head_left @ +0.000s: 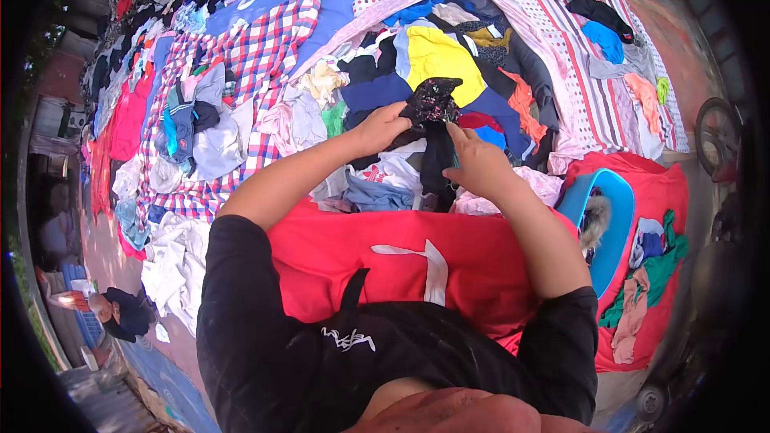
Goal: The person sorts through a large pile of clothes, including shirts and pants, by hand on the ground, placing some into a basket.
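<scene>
A black garment with small, light, pinkish specks (434, 101) is bunched up over the clothes pile; its exact kind I cannot make out. My left hand (380, 127) is closed on its left side, fingers bent into the cloth. On the other side my right hand (481, 162) grips the edge with its fingertips, the thumb lower down against dark fabric (435, 164) that hangs below. Just behind the garment lies a yellow piece of clothing (441, 60) on navy cloth (377, 95). Light blue denim (377, 192) and white printed cloth lie nearer my body.
Red cloth (337, 248) with a white strap spreads before my torso. To the right stands a blue tub (622, 208) with something furry inside; green and pink clothes (642, 301) lie beside it. Checked cloth (273, 40) and more heaps surround the pile. Another person (124, 313) is at far left.
</scene>
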`<action>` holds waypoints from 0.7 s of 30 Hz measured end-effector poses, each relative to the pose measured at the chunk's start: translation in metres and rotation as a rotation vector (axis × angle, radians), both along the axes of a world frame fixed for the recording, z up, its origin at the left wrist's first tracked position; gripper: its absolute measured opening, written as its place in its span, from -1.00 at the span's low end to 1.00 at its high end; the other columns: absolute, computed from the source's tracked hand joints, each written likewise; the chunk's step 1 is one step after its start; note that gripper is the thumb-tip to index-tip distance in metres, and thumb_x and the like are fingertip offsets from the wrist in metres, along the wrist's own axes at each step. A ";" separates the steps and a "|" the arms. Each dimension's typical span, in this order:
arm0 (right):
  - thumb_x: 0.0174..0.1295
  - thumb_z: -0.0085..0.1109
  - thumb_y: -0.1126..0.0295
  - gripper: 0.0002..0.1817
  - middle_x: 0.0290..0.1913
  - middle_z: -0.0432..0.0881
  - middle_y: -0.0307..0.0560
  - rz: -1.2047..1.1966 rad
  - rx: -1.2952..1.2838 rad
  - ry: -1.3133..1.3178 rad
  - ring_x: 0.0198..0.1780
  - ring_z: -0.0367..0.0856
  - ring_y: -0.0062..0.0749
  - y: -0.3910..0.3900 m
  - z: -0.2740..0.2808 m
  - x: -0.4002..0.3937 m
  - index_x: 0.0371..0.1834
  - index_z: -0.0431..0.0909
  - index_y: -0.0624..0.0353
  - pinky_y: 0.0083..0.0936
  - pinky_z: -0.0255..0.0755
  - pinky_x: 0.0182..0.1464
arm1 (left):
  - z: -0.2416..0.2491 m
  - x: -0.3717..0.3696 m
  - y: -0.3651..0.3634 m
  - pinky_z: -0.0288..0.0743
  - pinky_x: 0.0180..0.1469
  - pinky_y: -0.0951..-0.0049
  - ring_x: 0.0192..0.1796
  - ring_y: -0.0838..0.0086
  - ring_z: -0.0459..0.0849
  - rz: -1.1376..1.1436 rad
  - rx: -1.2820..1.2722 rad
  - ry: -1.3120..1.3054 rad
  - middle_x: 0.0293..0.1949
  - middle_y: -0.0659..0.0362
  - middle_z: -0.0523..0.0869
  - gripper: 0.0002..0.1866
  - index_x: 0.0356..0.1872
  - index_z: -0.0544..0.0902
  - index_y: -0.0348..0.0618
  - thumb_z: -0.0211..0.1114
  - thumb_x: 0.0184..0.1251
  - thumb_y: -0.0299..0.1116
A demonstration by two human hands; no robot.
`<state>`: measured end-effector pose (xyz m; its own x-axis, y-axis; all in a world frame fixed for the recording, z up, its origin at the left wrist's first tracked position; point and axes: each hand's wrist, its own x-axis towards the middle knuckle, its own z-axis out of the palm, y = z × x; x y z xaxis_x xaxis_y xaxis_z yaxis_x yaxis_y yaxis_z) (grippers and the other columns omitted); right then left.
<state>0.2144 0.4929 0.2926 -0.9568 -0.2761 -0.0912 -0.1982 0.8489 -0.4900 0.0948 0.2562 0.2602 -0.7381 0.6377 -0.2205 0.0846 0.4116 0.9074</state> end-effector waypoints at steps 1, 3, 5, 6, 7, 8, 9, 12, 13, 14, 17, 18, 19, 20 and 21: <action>0.07 0.50 0.17 -0.23 0.00 0.68 0.20 -0.048 -0.018 0.039 0.01 0.71 0.13 -0.006 -0.002 -0.001 0.34 0.40 0.24 -0.13 0.59 0.03 | 0.002 0.012 -0.007 0.46 -0.20 0.45 -0.28 0.64 0.51 -0.014 0.135 -0.177 -0.30 0.23 0.61 -0.70 0.04 0.59 -0.23 0.10 0.42 -0.31; 0.10 0.46 0.20 -0.34 -0.06 0.72 0.20 0.026 -0.162 0.071 0.00 0.72 0.14 -0.018 -0.016 0.003 0.25 0.49 0.26 -0.15 0.60 0.03 | 0.045 0.051 -0.006 0.53 -0.08 0.49 -0.12 0.59 0.61 0.147 0.470 -0.549 -0.02 0.22 0.64 -0.65 0.21 0.52 -0.21 0.06 0.48 -0.36; 0.17 0.33 0.35 -0.57 -0.23 0.76 0.13 0.198 -0.293 -0.373 -0.28 0.81 -0.18 -0.030 -0.008 -0.001 0.08 0.58 0.31 -0.30 0.66 -0.19 | 0.078 0.072 -0.008 0.61 -0.01 0.40 -0.09 0.51 0.70 0.254 0.645 -0.568 -0.09 0.17 0.69 -0.71 0.13 0.54 -0.24 0.03 0.50 -0.39; 0.19 0.28 0.38 -0.66 -0.33 0.75 0.09 0.199 -0.424 -0.481 -0.40 0.79 -0.24 -0.038 -0.018 0.003 -0.01 0.60 0.34 -0.33 0.65 -0.27 | 0.083 0.078 -0.010 0.62 -0.08 0.43 -0.18 0.51 0.70 0.342 0.648 -0.552 -0.18 0.17 0.70 -0.77 0.03 0.57 -0.23 0.05 0.51 -0.38; 0.22 0.22 0.40 -0.74 -0.43 0.74 0.05 0.205 -0.559 -0.585 -0.52 0.76 -0.30 -0.046 -0.017 0.008 -0.11 0.61 0.36 -0.36 0.64 -0.35 | 0.086 0.079 -0.013 0.61 -0.14 0.43 -0.27 0.52 0.70 0.415 0.566 -0.496 -0.24 0.20 0.70 -0.83 -0.04 0.57 -0.20 0.11 0.50 -0.38; 0.23 0.19 0.41 -0.75 -0.43 0.73 0.06 0.226 -0.503 -0.614 -0.53 0.75 -0.29 -0.048 -0.013 0.013 -0.12 0.61 0.38 -0.36 0.64 -0.37 | 0.074 0.076 -0.020 0.61 -0.17 0.44 -0.29 0.52 0.70 0.421 0.443 -0.361 -0.28 0.21 0.70 -0.83 -0.04 0.57 -0.20 0.17 0.49 -0.36; 0.24 0.16 0.42 -0.75 -0.43 0.72 0.08 0.252 -0.449 -0.644 -0.54 0.75 -0.27 -0.050 0.000 0.017 -0.12 0.60 0.39 -0.36 0.63 -0.39 | 0.058 0.070 -0.028 0.60 -0.20 0.44 -0.32 0.52 0.70 0.431 0.320 -0.222 -0.31 0.21 0.70 -0.81 -0.04 0.56 -0.21 0.22 0.47 -0.35; 0.25 0.19 0.38 -0.70 -0.46 0.70 0.11 0.225 -0.377 -0.649 -0.55 0.74 -0.25 -0.050 -0.001 0.017 -0.11 0.60 0.44 -0.34 0.63 -0.43 | 0.040 0.063 -0.049 0.60 -0.09 0.34 -0.20 0.38 0.72 0.448 -0.136 0.122 -0.21 0.09 0.71 -0.70 0.02 0.55 -0.25 0.33 0.39 -0.31; 0.26 0.20 0.36 -0.69 -0.45 0.71 0.11 0.210 -0.363 -0.663 -0.55 0.74 -0.25 -0.048 0.000 0.017 -0.11 0.60 0.45 -0.34 0.63 -0.44 | 0.037 0.066 -0.048 0.59 -0.04 0.30 -0.14 0.33 0.71 0.450 -0.156 0.288 -0.16 0.04 0.70 -0.66 0.04 0.55 -0.26 0.35 0.37 -0.29; 0.27 0.25 0.30 -0.67 -0.42 0.70 0.06 0.168 -0.339 -0.693 -0.54 0.73 -0.27 -0.045 -0.001 0.016 -0.11 0.61 0.40 -0.37 0.62 -0.46 | 0.035 0.070 -0.048 0.58 0.01 0.26 -0.08 0.27 0.71 0.451 -0.174 0.453 -0.11 0.00 0.69 -0.62 0.07 0.54 -0.28 0.37 0.34 -0.28; 0.26 0.32 0.26 -0.66 -0.46 0.64 0.02 0.146 -0.419 -0.780 -0.57 0.70 -0.27 -0.038 -0.025 0.016 -0.19 0.57 0.39 -0.36 0.56 -0.54 | 0.040 0.071 -0.041 0.51 0.16 0.17 0.11 0.09 0.65 0.410 -0.226 0.529 0.04 -0.10 0.64 -0.55 0.12 0.55 -0.28 0.40 0.28 -0.27; 0.26 0.33 0.26 -0.65 -0.49 0.60 0.00 0.162 -0.417 -0.825 -0.58 0.67 -0.28 -0.036 -0.018 0.017 -0.20 0.55 0.40 -0.38 0.55 -0.55 | 0.038 0.069 -0.041 0.52 0.16 0.17 0.10 0.09 0.65 0.379 -0.241 0.523 0.03 -0.09 0.65 -0.56 0.11 0.55 -0.28 0.40 0.28 -0.28; 0.27 0.33 0.26 -0.64 -0.48 0.60 0.01 0.151 -0.399 -0.867 -0.58 0.68 -0.28 -0.031 -0.021 0.015 -0.17 0.54 0.41 -0.37 0.56 -0.54 | 0.035 0.067 -0.041 0.53 0.15 0.18 0.09 0.09 0.66 0.353 -0.259 0.514 0.03 -0.08 0.65 -0.56 0.10 0.56 -0.28 0.40 0.28 -0.28; 0.27 0.34 0.26 -0.63 -0.48 0.60 0.03 0.143 -0.382 -0.911 -0.58 0.68 -0.27 -0.026 -0.029 0.012 -0.14 0.54 0.41 -0.37 0.57 -0.54 | 0.033 0.067 -0.040 0.54 0.13 0.18 0.07 0.08 0.67 0.334 -0.252 0.490 0.03 -0.08 0.65 -0.57 0.09 0.57 -0.28 0.40 0.28 -0.27; 0.27 0.35 0.25 -0.61 -0.47 0.60 0.04 0.137 -0.365 -0.956 -0.57 0.68 -0.26 -0.021 -0.035 0.009 -0.11 0.53 0.42 -0.37 0.57 -0.54 | 0.030 0.066 -0.039 0.55 0.11 0.17 0.04 0.09 0.69 0.309 -0.251 0.500 0.04 -0.08 0.66 -0.58 0.08 0.58 -0.28 0.40 0.28 -0.27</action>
